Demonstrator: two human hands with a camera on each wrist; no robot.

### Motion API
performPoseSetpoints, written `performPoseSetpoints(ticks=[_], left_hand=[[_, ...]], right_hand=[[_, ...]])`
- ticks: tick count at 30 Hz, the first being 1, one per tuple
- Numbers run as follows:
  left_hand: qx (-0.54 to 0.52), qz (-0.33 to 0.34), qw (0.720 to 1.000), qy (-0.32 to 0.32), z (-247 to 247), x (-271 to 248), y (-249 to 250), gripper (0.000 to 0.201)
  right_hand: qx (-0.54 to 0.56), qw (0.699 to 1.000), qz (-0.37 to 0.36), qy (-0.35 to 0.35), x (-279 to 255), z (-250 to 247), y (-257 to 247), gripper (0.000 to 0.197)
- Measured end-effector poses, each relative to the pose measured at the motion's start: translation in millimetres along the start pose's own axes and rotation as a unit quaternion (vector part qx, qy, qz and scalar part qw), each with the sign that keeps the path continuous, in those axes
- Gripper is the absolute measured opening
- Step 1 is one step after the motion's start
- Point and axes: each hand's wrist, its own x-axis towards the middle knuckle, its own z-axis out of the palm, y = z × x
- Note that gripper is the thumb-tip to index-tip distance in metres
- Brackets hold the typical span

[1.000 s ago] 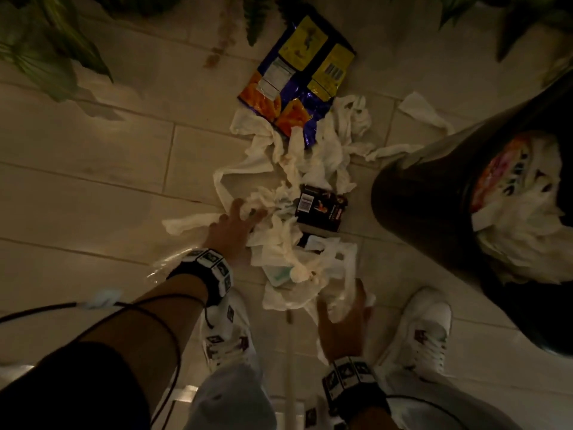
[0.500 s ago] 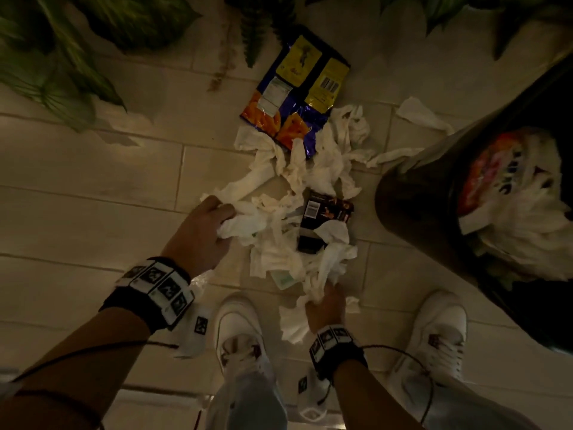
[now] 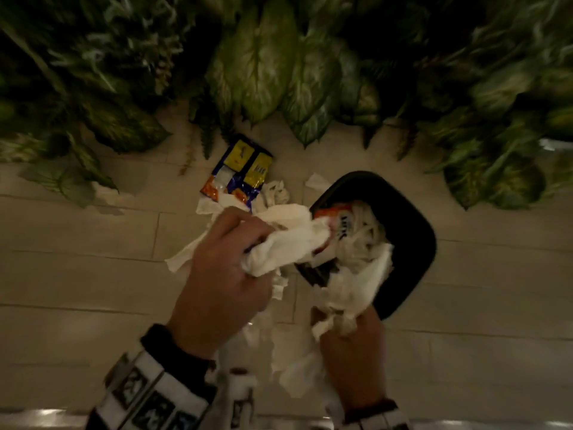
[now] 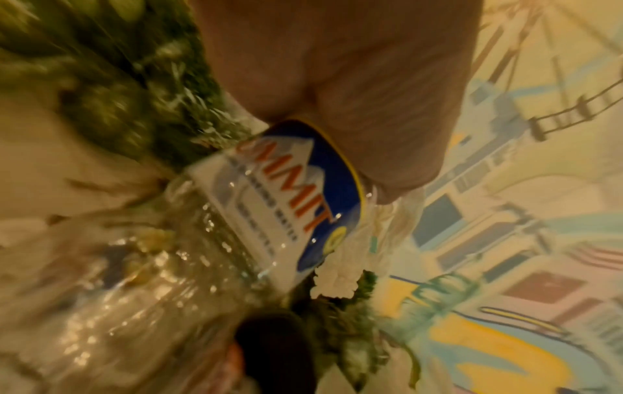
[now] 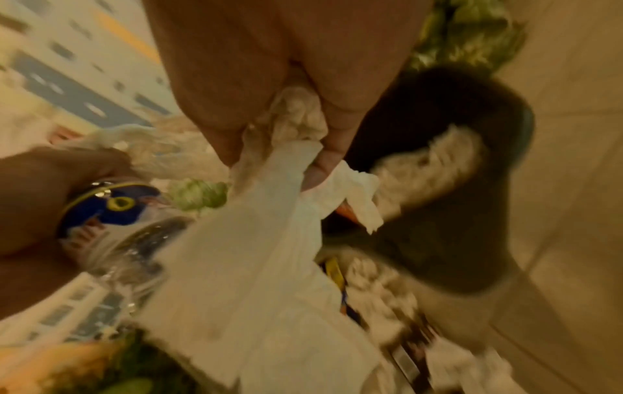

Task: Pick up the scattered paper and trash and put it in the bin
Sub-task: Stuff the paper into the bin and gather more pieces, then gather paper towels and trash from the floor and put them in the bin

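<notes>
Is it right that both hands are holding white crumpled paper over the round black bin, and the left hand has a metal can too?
Almost. The left hand grips a clear plastic water bottle with a blue label, not a metal can; the left wrist view shows it. The rest holds: the right hand and left both hold white crumpled paper by the round black bin.

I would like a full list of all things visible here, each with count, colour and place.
tissue paper: many pieces, white; a wad in each hand, more on the floor and in the bin
plastic bottle: one, clear with blue label; in the left hand
snack bag: one, blue, yellow and orange; on the floor near the plants
bin: one, black; on the floor, partly filled
plants: several, green; along the far edge
floor: pale tiles
wrist bands: two, black and white
hands: left grips paper and bottle; right grips paper
</notes>
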Motion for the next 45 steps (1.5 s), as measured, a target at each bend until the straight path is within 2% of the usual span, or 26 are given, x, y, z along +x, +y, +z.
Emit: performPoseSetpoints(ticks=[4, 7, 9, 11, 13, 15, 17, 19, 21, 25, 26, 28, 29, 30, 31, 33, 36, 38, 40, 41, 43, 45], left_hand=[[-0.072, 0.038, 0.997, -0.007, 24.3, 22.9, 83.2, 0.016], [-0.088, 0.07, 0.994, -0.004, 46.3, 41.8, 119.4, 0.013], [-0.08, 0.084, 0.993, 0.0, 58.4, 51.4, 132.7, 0.013], [-0.066, 0.092, 0.994, 0.007, 69.6, 59.1, 140.5, 0.014], [-0.053, 0.098, 0.994, 0.006, 81.5, 64.5, 144.9, 0.014], [-0.051, 0.105, 0.993, -0.007, 95.9, 69.5, 143.2, 0.014], [-0.059, 0.107, 0.992, -0.013, 115.9, 72.5, 136.1, 0.013], [-0.054, 0.097, 0.993, -0.025, 143.0, 74.4, 122.1, 0.014], [-0.035, 0.065, 0.995, -0.065, 176.8, 77.6, 101.3, 0.022], [-0.002, -0.036, 0.981, -0.191, 235.0, 78.0, 48.3, 0.036], [0.037, -0.074, 0.969, -0.234, 243.6, 77.1, 38.0, 0.042], [0.124, -0.14, 0.924, -0.332, 252.2, 75.1, 23.3, 0.067], [0.134, -0.162, 0.907, -0.364, 251.5, 74.7, 19.1, 0.082], [0.128, -0.169, 0.903, -0.374, 246.7, 74.9, 19.0, 0.094], [0.113, -0.161, 0.91, -0.365, 236.9, 74.9, 19.2, 0.102], [0.041, -0.124, 0.945, -0.3, 207.9, 69.0, 27.8, 0.102], [-0.057, -0.107, 0.977, -0.174, 143.4, 45.2, 25.5, 0.07], [-0.045, -0.15, 0.979, -0.129, 102.4, 21.0, 7.0, 0.048], [-0.009, -0.202, 0.972, -0.123, 71.3, -3.7, -27.1, 0.033], [0.007, -0.227, 0.965, -0.133, 57.9, -15.7, -46.0, 0.027], [0.019, -0.272, 0.95, -0.156, 36.2, -37.3, -89.5, 0.019], [0.024, -0.302, 0.934, -0.189, 17.6, -53.3, -131.9, 0.016]], right_hand=[[0.07, 0.991, -0.06, 0.093, 9.9, -72.1, -46.7, 0.05], [0.079, 0.989, -0.087, 0.092, 52.7, -88.0, -36.4, 0.056], [0.036, 0.994, -0.061, 0.077, 89.8, -78.8, -14.6, 0.052], [-0.097, 0.995, -0.002, 0.026, 126.8, -64.9, 15.8, 0.045], [-0.253, 0.964, -0.006, -0.075, 153.6, -57.2, 46.2, 0.056], [-0.292, 0.944, -0.036, -0.152, 167.3, -63.6, 62.2, 0.06], [-0.251, 0.953, -0.067, -0.153, 162.3, -86.3, 54.8, 0.04], [-0.21, 0.97, -0.095, -0.082, 145.0, -115.1, 52.4, 0.024], [-0.193, 0.978, -0.075, -0.027, 121.8, -146.9, 58.0, 0.027], [-0.204, 0.978, -0.036, -0.032, 77.4, -195.4, 85.8, 0.037], [-0.208, 0.977, -0.029, -0.03, 69.8, -203.3, 89.7, 0.041], [-0.207, 0.978, 0.013, -0.026, 60.5, -212.8, 98.4, 0.038], [-0.205, 0.978, 0.031, -0.024, 56.5, -214.4, 98.2, 0.037], [-0.209, 0.977, 0.031, -0.028, 53.9, -213.5, 97.3, 0.039], [-0.208, 0.977, 0.02, -0.034, 51.4, -208.3, 94.9, 0.039], [-0.205, 0.977, -0.009, -0.064, 47.2, -196.4, 85.9, 0.041], [-0.203, 0.966, -0.028, -0.158, 42.4, -160.3, 71.9, 0.038], [-0.191, 0.947, -0.002, -0.257, 36.2, -130.8, 59.7, 0.033], [-0.203, 0.916, 0.012, -0.346, 29.4, -98.4, 44.2, 0.025], [-0.222, 0.901, -0.01, -0.372, 27.2, -80.1, 37.3, 0.022], [-0.274, 0.874, -0.069, -0.395, 25.3, -40.3, 24.2, 0.031], [-0.325, 0.851, -0.071, -0.407, 26.2, 2.4, 20.3, 0.032]])
